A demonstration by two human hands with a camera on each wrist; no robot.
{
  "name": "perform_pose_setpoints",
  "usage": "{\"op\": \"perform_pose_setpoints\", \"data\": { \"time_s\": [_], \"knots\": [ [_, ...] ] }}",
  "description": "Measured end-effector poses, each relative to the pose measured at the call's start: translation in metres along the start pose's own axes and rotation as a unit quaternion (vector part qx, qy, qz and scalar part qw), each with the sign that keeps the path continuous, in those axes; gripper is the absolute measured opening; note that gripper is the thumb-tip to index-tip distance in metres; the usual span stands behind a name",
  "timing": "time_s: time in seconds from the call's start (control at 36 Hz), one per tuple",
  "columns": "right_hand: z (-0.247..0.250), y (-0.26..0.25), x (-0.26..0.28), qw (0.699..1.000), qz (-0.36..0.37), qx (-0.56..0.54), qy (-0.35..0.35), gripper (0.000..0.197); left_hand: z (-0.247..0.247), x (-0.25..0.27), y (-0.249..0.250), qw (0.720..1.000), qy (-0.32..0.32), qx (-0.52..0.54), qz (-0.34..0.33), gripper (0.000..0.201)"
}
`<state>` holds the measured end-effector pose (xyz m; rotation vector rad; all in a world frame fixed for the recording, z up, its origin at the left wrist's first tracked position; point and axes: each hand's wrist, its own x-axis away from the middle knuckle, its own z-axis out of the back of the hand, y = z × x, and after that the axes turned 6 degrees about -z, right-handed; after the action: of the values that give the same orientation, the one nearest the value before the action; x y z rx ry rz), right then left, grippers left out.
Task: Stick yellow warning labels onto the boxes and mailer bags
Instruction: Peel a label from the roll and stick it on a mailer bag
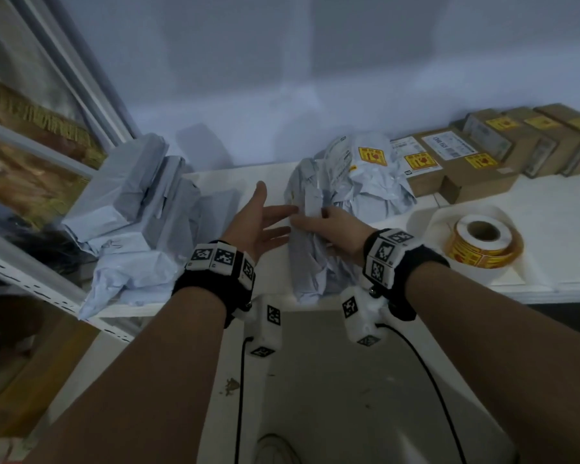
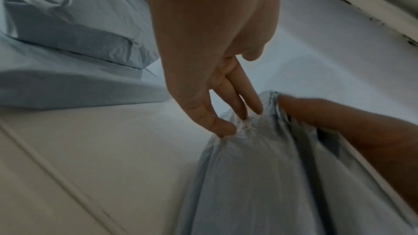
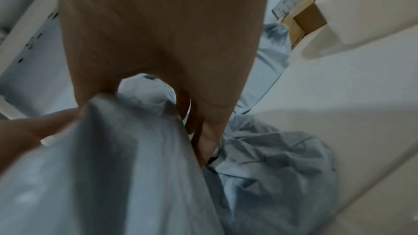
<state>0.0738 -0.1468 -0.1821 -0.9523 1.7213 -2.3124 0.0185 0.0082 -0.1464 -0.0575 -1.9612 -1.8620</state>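
Mailer bag [image 1: 310,262] beside label roll [image 1: 482,241]: my right hand [image 1: 329,229] grips it; left hand [image 1: 262,222] spread, fingertips touching it.

On the counter [image 1: 549,209], unlabelled mailer bags [image 1: 131,209] are piled at left and a second heap of mailer bags [image 1: 355,182] lies at centre. Boxes [image 1: 476,152] line the back right, with the label roll [image 1: 482,242] in front of them.
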Motion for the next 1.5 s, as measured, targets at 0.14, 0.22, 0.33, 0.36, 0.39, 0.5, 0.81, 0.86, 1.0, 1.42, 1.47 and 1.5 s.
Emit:
{"op": "perform_pose_setpoints", "data": {
  "time_s": [0.14,0.22,0.33,0.36,0.39,0.5,0.81,0.86,1.0,1.42,1.47,1.5],
  "knots": [
    [0.01,-0.011,0.016,0.998,0.024,0.006,0.055,0.05,-0.004,0.005,0.005,0.999,-0.015,0.04,-0.011,0.077],
    [0.022,-0.009,0.02,0.996,0.029,-0.053,0.065,0.072,-0.007,0.007,0.007,0.996,0.005,0.089,-0.028,0.078],
    [0.038,-0.013,0.033,0.993,0.009,-0.099,0.057,0.056,-0.006,0.004,0.009,0.988,0.046,0.131,-0.062,0.071],
    [0.041,-0.015,0.037,0.993,0.007,-0.111,0.049,0.052,-0.005,0.003,0.009,0.989,0.05,0.124,-0.067,0.07],
    [0.044,-0.016,0.04,0.992,0.006,-0.12,0.044,0.047,-0.005,0.003,0.009,0.99,0.052,0.112,-0.069,0.069],
    [0.055,-0.019,0.052,0.985,0.014,-0.169,0.016,0.035,-0.002,0.002,0.007,0.994,0.061,0.072,-0.058,0.067],
    [0.062,-0.017,0.054,0.979,0.021,-0.201,-0.014,0.042,-0.016,0.004,0.016,0.98,0.131,0.057,-0.14,0.071],
    [0.063,-0.016,0.053,0.985,0.015,-0.174,-0.006,0.043,-0.016,0.001,0.019,0.977,0.137,0.042,-0.159,0.068],
    [0.068,-0.017,0.052,0.995,0.004,-0.103,0.019,0.048,-0.015,-0.001,0.02,0.966,0.134,-0.092,-0.2,0.036],
    [0.092,-0.02,0.053,0.996,0.058,0.052,0.036,0.01,-0.03,0.008,0.028,0.964,-0.036,-0.209,-0.163,0.038],
    [0.093,-0.019,0.053,0.997,0.054,0.054,0.027,0.012,-0.027,0.003,0.025,0.977,-0.037,-0.176,-0.114,0.06],
    [0.094,-0.018,0.052,0.997,0.053,0.053,0.028,0.013,-0.025,0.0,0.024,0.981,-0.039,-0.16,-0.1,0.067]
  ]
}}
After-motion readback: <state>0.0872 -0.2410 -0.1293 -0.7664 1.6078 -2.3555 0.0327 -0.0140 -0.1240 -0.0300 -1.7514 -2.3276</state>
